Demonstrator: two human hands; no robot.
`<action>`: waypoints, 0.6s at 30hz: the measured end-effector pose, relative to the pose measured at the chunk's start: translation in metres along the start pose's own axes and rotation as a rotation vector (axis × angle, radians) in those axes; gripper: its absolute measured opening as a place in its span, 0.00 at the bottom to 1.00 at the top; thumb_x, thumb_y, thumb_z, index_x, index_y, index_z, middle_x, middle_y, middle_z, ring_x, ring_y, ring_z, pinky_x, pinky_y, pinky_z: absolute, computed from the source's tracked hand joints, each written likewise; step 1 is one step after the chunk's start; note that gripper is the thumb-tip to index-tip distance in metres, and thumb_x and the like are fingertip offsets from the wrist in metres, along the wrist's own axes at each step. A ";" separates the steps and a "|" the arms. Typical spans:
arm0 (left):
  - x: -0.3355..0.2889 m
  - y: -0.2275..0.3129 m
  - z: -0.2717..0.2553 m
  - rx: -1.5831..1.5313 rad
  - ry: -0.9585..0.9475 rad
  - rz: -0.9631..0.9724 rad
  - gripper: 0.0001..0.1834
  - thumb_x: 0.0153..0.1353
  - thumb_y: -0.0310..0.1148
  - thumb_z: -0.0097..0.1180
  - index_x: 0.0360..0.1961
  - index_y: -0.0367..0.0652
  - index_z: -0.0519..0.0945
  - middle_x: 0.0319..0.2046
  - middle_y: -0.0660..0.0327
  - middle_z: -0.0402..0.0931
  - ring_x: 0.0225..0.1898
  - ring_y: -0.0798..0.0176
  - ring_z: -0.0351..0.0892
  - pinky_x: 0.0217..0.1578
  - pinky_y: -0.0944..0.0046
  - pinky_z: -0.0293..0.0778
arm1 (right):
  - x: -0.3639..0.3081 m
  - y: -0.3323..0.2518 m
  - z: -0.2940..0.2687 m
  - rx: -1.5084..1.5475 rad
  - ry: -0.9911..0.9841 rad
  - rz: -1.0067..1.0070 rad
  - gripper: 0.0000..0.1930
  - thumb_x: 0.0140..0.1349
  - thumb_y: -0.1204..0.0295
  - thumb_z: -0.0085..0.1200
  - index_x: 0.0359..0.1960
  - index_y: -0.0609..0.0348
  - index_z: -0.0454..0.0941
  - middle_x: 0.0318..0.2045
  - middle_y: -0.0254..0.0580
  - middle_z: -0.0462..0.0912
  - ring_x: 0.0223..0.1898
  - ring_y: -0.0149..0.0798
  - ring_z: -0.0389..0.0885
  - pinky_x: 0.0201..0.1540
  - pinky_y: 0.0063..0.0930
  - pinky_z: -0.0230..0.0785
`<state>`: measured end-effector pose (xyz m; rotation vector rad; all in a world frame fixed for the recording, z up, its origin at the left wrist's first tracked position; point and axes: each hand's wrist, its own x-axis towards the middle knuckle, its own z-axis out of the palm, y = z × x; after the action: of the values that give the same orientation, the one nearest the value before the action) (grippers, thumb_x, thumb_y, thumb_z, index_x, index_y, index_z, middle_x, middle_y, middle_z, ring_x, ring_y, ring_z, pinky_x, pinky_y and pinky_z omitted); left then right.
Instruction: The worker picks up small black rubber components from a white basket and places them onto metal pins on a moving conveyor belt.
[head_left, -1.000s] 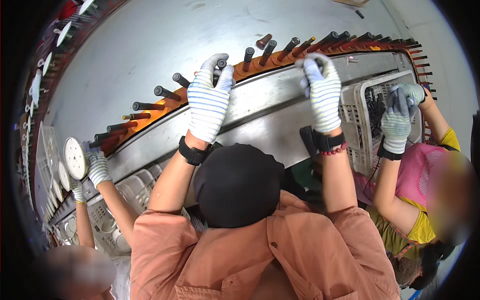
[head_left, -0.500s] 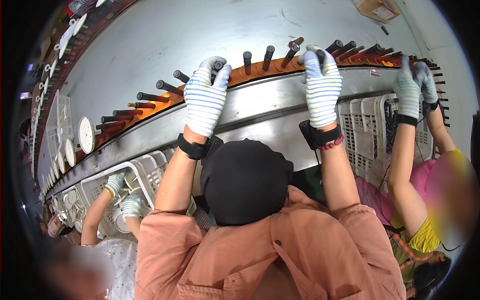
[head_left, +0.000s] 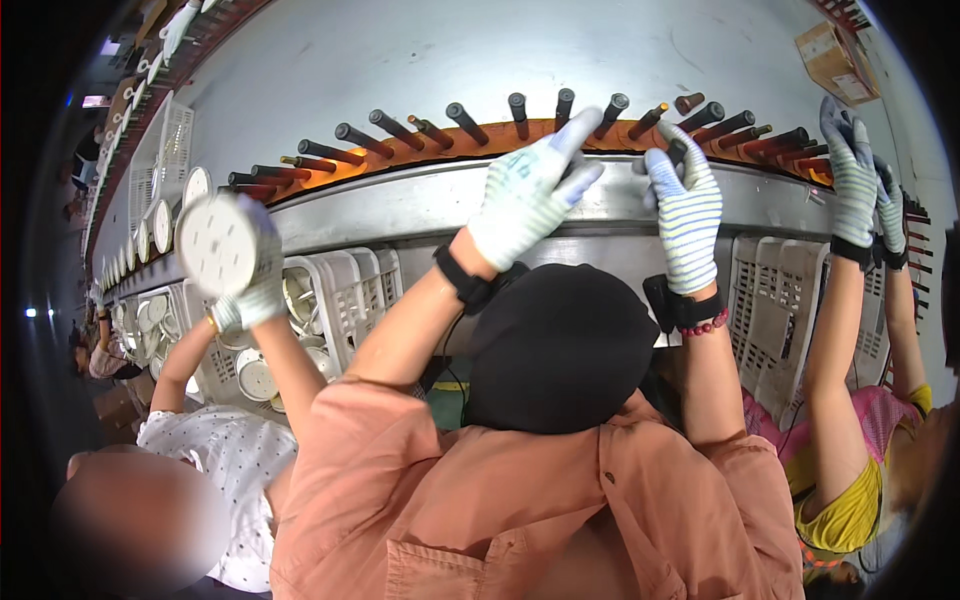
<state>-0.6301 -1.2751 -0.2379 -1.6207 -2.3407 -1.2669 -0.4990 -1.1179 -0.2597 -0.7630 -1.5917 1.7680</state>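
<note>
My left hand (head_left: pixel 530 190), in a white striped glove, reaches over the steel rail (head_left: pixel 380 205) with index finger and thumb apart. Its fingertips come near a black-capped peg (head_left: pixel 612 112) in the curved row; nothing shows between them. A short black cylindrical piece (head_left: pixel 677 153) is pinched in my right hand (head_left: pixel 690 215), gloved alike, just on the near side of the row. Close above that hand, one peg (head_left: pixel 653 118) shows an orange-brown tip without a black cap. The other pegs around mostly carry black sleeves and stand along the glowing orange strip (head_left: pixel 545 128).
A co-worker at left lifts a white round perforated disc (head_left: pixel 215 248) beside a white crate (head_left: pixel 345 290) of discs. At right, another person's gloved hands (head_left: pixel 850 180) are at the row above a second crate (head_left: pixel 775 300). A brown cap (head_left: pixel 689 102) and a cardboard box (head_left: pixel 838 62) lie beyond.
My left hand has gone right and come off the dark piece it had. My right hand has drawn back from the row with the black piece. The left co-worker has raised a disc.
</note>
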 end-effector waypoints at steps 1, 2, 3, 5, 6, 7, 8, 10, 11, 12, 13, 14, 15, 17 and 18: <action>0.011 -0.008 -0.013 0.006 -0.038 -0.100 0.26 0.70 0.37 0.61 0.67 0.47 0.76 0.39 0.56 0.85 0.40 0.54 0.86 0.44 0.57 0.80 | -0.009 -0.004 0.019 0.029 -0.056 0.035 0.21 0.73 0.72 0.59 0.66 0.58 0.75 0.31 0.33 0.85 0.22 0.18 0.70 0.25 0.15 0.63; 0.024 -0.016 -0.025 0.011 -0.076 -0.198 0.28 0.70 0.39 0.61 0.69 0.48 0.74 0.39 0.55 0.85 0.41 0.52 0.86 0.45 0.57 0.80 | -0.016 -0.012 0.036 0.066 -0.079 0.095 0.23 0.73 0.72 0.58 0.69 0.58 0.73 0.31 0.35 0.85 0.22 0.18 0.71 0.24 0.14 0.64; 0.030 -0.024 -0.026 0.054 -0.004 -0.190 0.24 0.69 0.41 0.62 0.63 0.46 0.79 0.37 0.54 0.86 0.39 0.49 0.86 0.44 0.54 0.80 | -0.023 -0.014 0.047 0.062 -0.073 0.095 0.23 0.73 0.72 0.58 0.69 0.58 0.73 0.31 0.35 0.85 0.22 0.18 0.71 0.24 0.14 0.64; 0.030 -0.042 -0.016 0.129 0.158 -0.135 0.18 0.69 0.41 0.62 0.54 0.44 0.83 0.34 0.52 0.86 0.36 0.47 0.86 0.41 0.52 0.80 | -0.031 -0.007 0.043 -0.022 -0.180 0.101 0.23 0.73 0.72 0.57 0.68 0.58 0.73 0.31 0.35 0.85 0.22 0.18 0.71 0.24 0.14 0.64; 0.032 -0.036 -0.010 0.109 0.253 -0.112 0.14 0.69 0.40 0.63 0.47 0.42 0.85 0.34 0.49 0.86 0.34 0.46 0.86 0.39 0.52 0.81 | -0.031 -0.006 0.032 -0.072 -0.181 0.125 0.22 0.73 0.72 0.57 0.68 0.58 0.74 0.31 0.34 0.85 0.22 0.18 0.71 0.25 0.15 0.65; 0.035 -0.018 -0.017 0.150 0.229 -0.210 0.13 0.70 0.38 0.63 0.48 0.40 0.85 0.33 0.53 0.86 0.32 0.57 0.86 0.37 0.59 0.80 | -0.028 -0.005 0.025 -0.061 -0.172 0.144 0.21 0.73 0.72 0.58 0.66 0.58 0.76 0.31 0.34 0.85 0.23 0.18 0.73 0.25 0.15 0.65; 0.043 -0.012 -0.010 -0.040 0.285 -0.199 0.13 0.70 0.37 0.63 0.48 0.39 0.85 0.32 0.57 0.86 0.30 0.63 0.83 0.35 0.63 0.79 | -0.021 -0.007 0.015 -0.061 -0.155 0.156 0.19 0.73 0.72 0.58 0.64 0.58 0.77 0.32 0.35 0.85 0.24 0.18 0.74 0.25 0.15 0.66; 0.063 0.005 0.003 -0.456 0.256 -0.306 0.13 0.72 0.34 0.62 0.51 0.37 0.85 0.29 0.68 0.82 0.29 0.77 0.76 0.31 0.72 0.73 | -0.009 -0.006 -0.002 -0.006 -0.126 0.142 0.15 0.72 0.74 0.57 0.58 0.59 0.79 0.34 0.36 0.86 0.26 0.19 0.75 0.26 0.16 0.67; 0.066 0.008 0.016 -0.473 0.244 -0.298 0.13 0.72 0.34 0.62 0.51 0.37 0.85 0.29 0.68 0.82 0.29 0.77 0.76 0.31 0.72 0.73 | -0.002 0.005 -0.015 0.041 -0.106 0.117 0.12 0.72 0.74 0.57 0.55 0.60 0.80 0.35 0.37 0.86 0.26 0.19 0.76 0.27 0.16 0.68; 0.073 0.006 0.022 -0.400 0.240 -0.323 0.13 0.72 0.34 0.62 0.51 0.38 0.85 0.28 0.68 0.81 0.28 0.77 0.75 0.30 0.72 0.72 | 0.003 0.006 -0.023 0.135 -0.112 0.109 0.06 0.73 0.75 0.56 0.48 0.60 0.79 0.37 0.37 0.86 0.26 0.20 0.75 0.29 0.17 0.69; 0.075 0.009 0.031 -0.333 0.232 -0.354 0.13 0.72 0.34 0.61 0.52 0.38 0.85 0.27 0.68 0.81 0.27 0.77 0.74 0.29 0.72 0.71 | 0.004 -0.003 -0.034 0.167 -0.092 0.132 0.04 0.73 0.74 0.55 0.45 0.59 0.78 0.35 0.35 0.84 0.26 0.21 0.74 0.29 0.17 0.69; 0.075 0.011 0.038 -0.387 0.250 -0.434 0.12 0.71 0.32 0.61 0.51 0.37 0.84 0.29 0.60 0.84 0.27 0.70 0.83 0.33 0.67 0.78 | 0.011 -0.008 -0.048 0.155 -0.079 0.121 0.04 0.73 0.74 0.55 0.45 0.59 0.78 0.34 0.33 0.82 0.26 0.20 0.73 0.29 0.17 0.68; 0.075 0.008 0.045 -0.403 0.256 -0.425 0.13 0.71 0.33 0.61 0.52 0.38 0.84 0.28 0.61 0.83 0.26 0.71 0.81 0.33 0.68 0.77 | 0.018 -0.009 -0.060 0.148 -0.067 0.107 0.05 0.74 0.73 0.56 0.46 0.59 0.79 0.33 0.32 0.81 0.26 0.20 0.72 0.29 0.16 0.67; 0.079 0.011 0.045 -0.389 0.157 -0.554 0.16 0.71 0.33 0.62 0.56 0.38 0.83 0.28 0.62 0.82 0.28 0.73 0.79 0.33 0.70 0.75 | 0.036 -0.017 -0.075 0.096 0.015 0.049 0.06 0.75 0.70 0.55 0.47 0.57 0.79 0.31 0.30 0.79 0.24 0.19 0.70 0.26 0.15 0.63; 0.084 0.015 0.045 -0.394 0.148 -0.545 0.16 0.71 0.33 0.62 0.56 0.38 0.83 0.28 0.62 0.82 0.28 0.73 0.79 0.33 0.70 0.75 | 0.044 -0.022 -0.080 0.039 0.093 0.000 0.08 0.76 0.66 0.55 0.48 0.55 0.80 0.28 0.27 0.78 0.22 0.18 0.68 0.22 0.14 0.58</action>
<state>-0.6385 -1.1806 -0.2221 -0.9069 -2.6552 -1.9693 -0.4634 -1.0323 -0.2458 -0.8152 -1.4920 1.7327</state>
